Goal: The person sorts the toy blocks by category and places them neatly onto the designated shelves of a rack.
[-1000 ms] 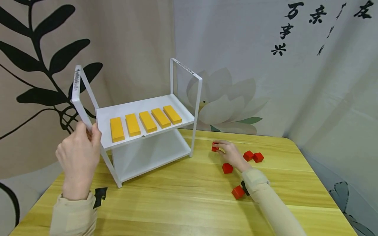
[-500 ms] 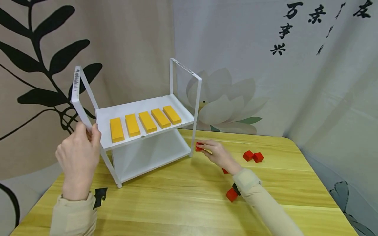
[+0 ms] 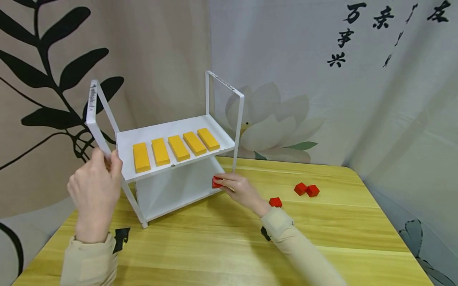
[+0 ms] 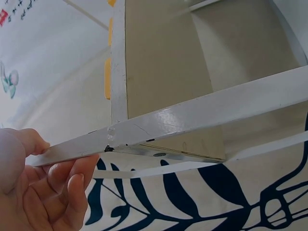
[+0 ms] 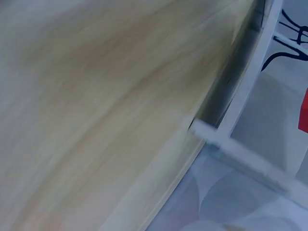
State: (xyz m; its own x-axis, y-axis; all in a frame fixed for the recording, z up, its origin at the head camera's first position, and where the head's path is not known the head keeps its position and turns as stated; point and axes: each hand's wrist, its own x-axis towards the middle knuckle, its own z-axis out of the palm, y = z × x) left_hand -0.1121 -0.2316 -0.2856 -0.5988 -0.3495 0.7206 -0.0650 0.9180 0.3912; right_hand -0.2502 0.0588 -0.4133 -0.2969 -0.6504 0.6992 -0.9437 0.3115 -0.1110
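A white two-tier rack (image 3: 175, 192) stands on the table, tilted in view, with several yellow rectangular blocks (image 3: 179, 148) in a row on its upper shelf. My left hand (image 3: 94, 190) pinches the rack's left front post; the left wrist view shows thumb and fingers on either side of this white bar (image 4: 168, 120). With thumb and fingertips my right hand (image 3: 240, 191) holds a red cube (image 3: 216, 182) in front of the right end of the lower shelf. Whether the cube touches the shelf I cannot tell. In the right wrist view a red cube (image 5: 304, 115) shows at the edge, the hand being outside it.
Two red cubes lie side by side on the right of the wooden table (image 3: 343, 230), the nearer-left one (image 3: 300, 189) touching the other (image 3: 313, 191). Another red cube (image 3: 275, 202) sits by the right wrist. Printed curtains (image 3: 286, 59) hang behind the table.
My right hand has carried the red cube leftward across the table, past the rack's right front post to the lower shelf. The forearm now covers another red cube. My left hand stays put.
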